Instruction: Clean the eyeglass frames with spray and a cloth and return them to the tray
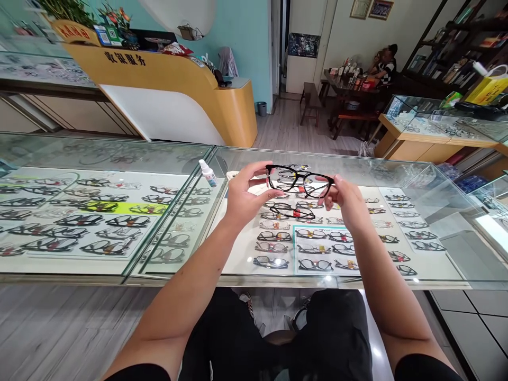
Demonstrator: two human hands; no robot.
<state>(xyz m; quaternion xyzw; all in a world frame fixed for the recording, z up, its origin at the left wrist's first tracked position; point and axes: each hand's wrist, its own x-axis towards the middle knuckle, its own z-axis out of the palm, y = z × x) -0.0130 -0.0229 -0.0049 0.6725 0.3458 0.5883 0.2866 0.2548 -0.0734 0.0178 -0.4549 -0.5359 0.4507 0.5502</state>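
Observation:
A pair of black-framed eyeglasses [300, 175] is held up above the glass display counter, its front turned across my view. My left hand [248, 191] grips the frame's left end between thumb and fingers. At the other end, my right hand [346, 200] pinches the frame near its hinge with the fingers curled. Below the held pair, another dark pair of glasses [291, 212] with a red tag shows on or under the glass. A small white spray bottle [208, 173] stands left of my left hand.
Rows of eyeglasses [315, 248] lie inside the glass display counter [234, 264], which runs across in front of me. Behind it stands a yellow reception desk [234, 100]. A person [386, 66] sits at a dark table at the back right, near a wooden bench [311, 103].

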